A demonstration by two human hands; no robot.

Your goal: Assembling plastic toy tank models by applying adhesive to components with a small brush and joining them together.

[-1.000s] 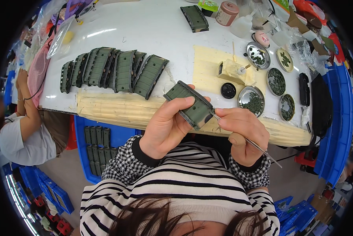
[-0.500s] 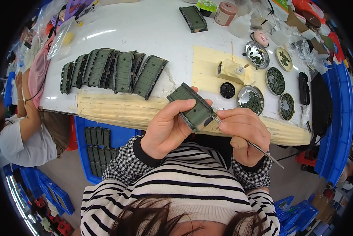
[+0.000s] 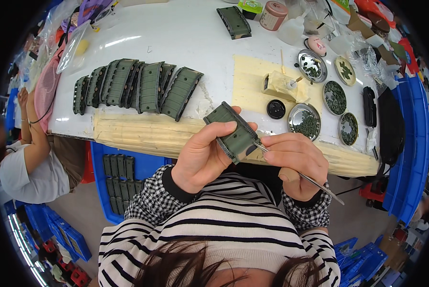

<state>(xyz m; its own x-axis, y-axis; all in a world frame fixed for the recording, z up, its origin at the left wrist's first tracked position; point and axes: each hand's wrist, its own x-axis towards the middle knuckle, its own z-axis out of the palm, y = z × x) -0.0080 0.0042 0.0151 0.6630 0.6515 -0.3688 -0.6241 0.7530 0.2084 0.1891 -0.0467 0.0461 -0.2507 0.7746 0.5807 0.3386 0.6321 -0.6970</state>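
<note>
The left hand (image 3: pixel 202 158) has its grip closed around a green ridged part (image 3: pixel 232 131), held in the air just off the bench's (image 3: pixel 185 38) near edge. The right hand (image 3: pixel 295 165) pinches thin metal tweezers (image 3: pixel 310 181), their tip touching the part. A row of like green parts (image 3: pixel 138 88) lies toward the bench's left edge.

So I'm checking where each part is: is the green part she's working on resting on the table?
No, the left hand holds the green part up off the table, while the right hand puts a thin metal tool to it.
</note>
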